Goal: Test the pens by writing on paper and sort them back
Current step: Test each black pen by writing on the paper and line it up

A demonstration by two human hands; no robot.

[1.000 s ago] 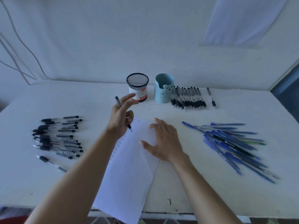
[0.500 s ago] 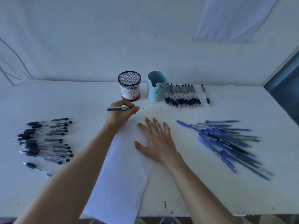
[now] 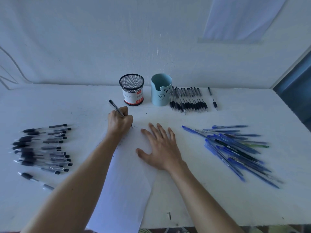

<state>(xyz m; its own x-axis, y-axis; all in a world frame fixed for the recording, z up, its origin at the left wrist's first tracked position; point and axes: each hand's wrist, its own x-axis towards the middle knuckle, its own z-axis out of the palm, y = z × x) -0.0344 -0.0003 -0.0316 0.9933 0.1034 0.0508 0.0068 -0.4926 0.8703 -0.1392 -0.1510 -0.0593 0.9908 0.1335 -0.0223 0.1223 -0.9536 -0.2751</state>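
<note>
Beyond, mesh cup [image 3: 132, 91], blue cup [image 3: 159, 95], black pens [image 3: 27, 155] left, blue pens [image 3: 239, 161] right

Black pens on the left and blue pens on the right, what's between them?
The paper lies between them in the head view; the left hand holds a pen to it, the right hand rests flat on its edge.

A clear pen [image 3: 115, 108] with a black cap slants in my left fingers [image 3: 125, 114], tip touching the white paper sheet [image 3: 127, 182] pressed flat under my right fingers [image 3: 160, 132]. Black pens [image 3: 42, 148] lie left of my fingers, blue pens [image 3: 235, 148] to the right, and a row of black pens [image 3: 188, 100] lies beyond.
</note>
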